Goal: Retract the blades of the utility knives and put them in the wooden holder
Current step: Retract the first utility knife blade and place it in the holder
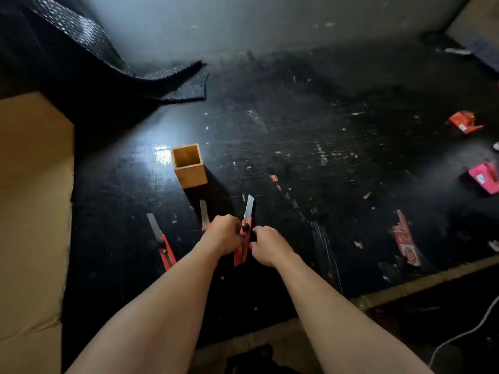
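Note:
A square wooden holder stands upright and empty on the black table. Three red utility knives lie near the front, blades extended away from me. My left hand and my right hand both grip the right-hand knife, one on each side of its red body; its blade sticks out past the black knob. The middle knife lies partly hidden behind my left hand. The left knife lies free on the table.
Brown cardboard covers the left side. A black mesh sheet lies at the back left. Red and pink packaging pieces lie to the right. A white cable runs at the lower right.

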